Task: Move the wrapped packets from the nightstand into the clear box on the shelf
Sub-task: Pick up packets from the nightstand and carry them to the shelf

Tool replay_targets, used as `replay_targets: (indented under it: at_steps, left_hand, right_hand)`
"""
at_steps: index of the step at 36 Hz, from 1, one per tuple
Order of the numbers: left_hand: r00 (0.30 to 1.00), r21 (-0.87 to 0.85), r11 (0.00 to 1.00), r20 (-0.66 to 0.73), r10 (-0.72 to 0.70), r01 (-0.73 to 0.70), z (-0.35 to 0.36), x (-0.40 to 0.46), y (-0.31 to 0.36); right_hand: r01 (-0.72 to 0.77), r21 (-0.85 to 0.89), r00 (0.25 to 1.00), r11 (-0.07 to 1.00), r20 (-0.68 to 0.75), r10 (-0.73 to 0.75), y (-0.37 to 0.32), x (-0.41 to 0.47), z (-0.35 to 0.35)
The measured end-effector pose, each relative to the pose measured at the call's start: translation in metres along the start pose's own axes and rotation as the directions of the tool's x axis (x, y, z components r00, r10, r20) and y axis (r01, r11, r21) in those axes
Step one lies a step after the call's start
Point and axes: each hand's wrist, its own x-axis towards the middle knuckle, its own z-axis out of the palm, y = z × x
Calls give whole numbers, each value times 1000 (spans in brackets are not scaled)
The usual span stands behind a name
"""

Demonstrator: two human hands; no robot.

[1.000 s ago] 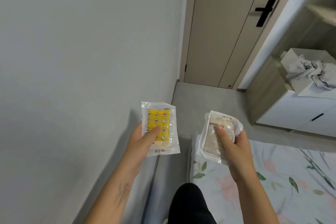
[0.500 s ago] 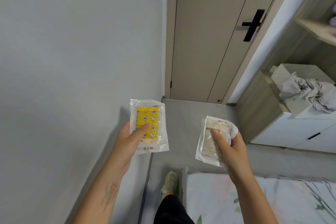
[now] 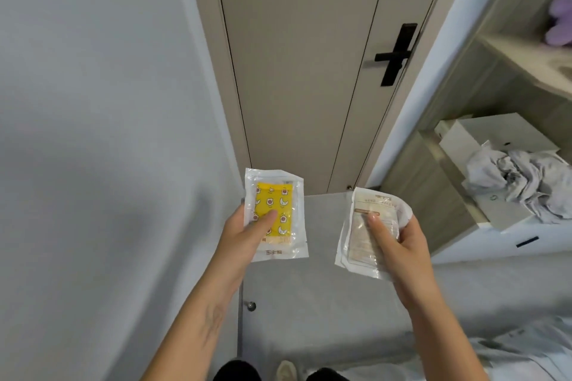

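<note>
In front of a beige door [image 3: 297, 71] with a black handle [image 3: 396, 54], seen from the head cam, both arms are stretched out and each one has a packet in it. The left hand [image 3: 244, 235] is grasping a clear wrapped packet with a yellow patterned pad inside [image 3: 275, 213], thumb laid flat across the front of the yellow part and the other fingers tucked behind the wrapper, so it's a pinch between thumb and fingers, not a fist. That yellow packet is held upright-ish, facing the camera, up in the air over the grey floor [image 3: 309, 303] and close to the grey wall [image 3: 93, 133] on the left. The right hand [image 3: 399, 250] is doing the same thing with a pale beige packet [image 3: 368, 232], thumb pressed on the front, fingers curled round the right edge and the back; the wrapper's top right corner bends over the fingers a bit. Could be more than one packet stacked in that hand, honestly can't tell. The two packets are apart from each other, not touching. Off to the right there's a wooden shelf unit [image 3: 433, 189] with a white box [image 3: 495, 139] holding some crumpled grey cloth [image 3: 523, 176], and something purple [image 3: 560, 25] blurry up on the higher shelf. A shoe [image 3: 286, 370] pokes in at the bottom edge
</note>
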Motion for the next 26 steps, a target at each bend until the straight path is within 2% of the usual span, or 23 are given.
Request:
replay_targets:
  at_steps: [14,20,26]
  left_hand:
    - [976,89,990,183,-120,105,102,180,25]
    - [944,87,988,294,-149,129,145,258,44]
    - [899,120,988,417,-135,93,193,320,73]
  right_hand:
    - [-44,64,940,997,-334,63,11,129,-31]
    - [-13,22,891,1000,-453,21,-5,201,-41]
    - [-23,-21,822,1000,-570,7,-23,262,-62]
